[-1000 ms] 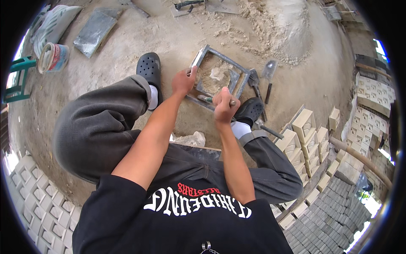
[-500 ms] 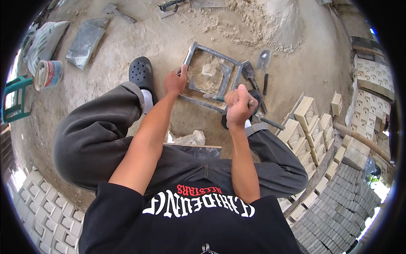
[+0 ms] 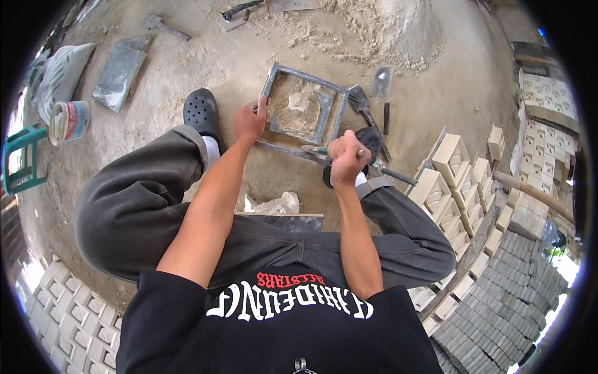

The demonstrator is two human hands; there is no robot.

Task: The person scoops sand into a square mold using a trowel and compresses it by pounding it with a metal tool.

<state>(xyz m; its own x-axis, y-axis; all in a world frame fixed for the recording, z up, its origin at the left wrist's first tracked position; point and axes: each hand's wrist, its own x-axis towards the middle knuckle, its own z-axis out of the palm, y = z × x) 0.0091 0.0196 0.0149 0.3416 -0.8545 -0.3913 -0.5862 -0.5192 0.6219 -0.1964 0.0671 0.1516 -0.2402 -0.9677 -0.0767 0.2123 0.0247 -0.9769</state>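
My left hand point(image 3: 250, 121) is closed around the left bar of a square grey metal frame point(image 3: 341, 112) lying on the ground. Inside it sits a smaller metal frame point(image 3: 325, 113), partly covered by pale powder point(image 3: 299, 103). My right hand point(image 3: 347, 159) is in a fist around a short-handled tool point(image 3: 309, 149). Its narrow, pale tip points left at the big frame's near bar, and whether the two touch I cannot tell. The fist hides most of the tool, so its exact kind is unclear.
A small shovel point(image 3: 361, 106) and dark bar point(image 3: 386, 118) lie right of the frame. Beyond is a powder heap point(image 3: 408, 31). Patterned cream blocks point(image 3: 451, 153) are stacked at right. At left are a metal plate point(image 3: 121, 71), a bucket point(image 3: 70, 121) and a green stool point(image 3: 25, 159).
My right hand has come slightly nearer to me, and the tool's tip has drawn back toward the frame's near bar. My left hand keeps its hold. The whole view has shifted a little.
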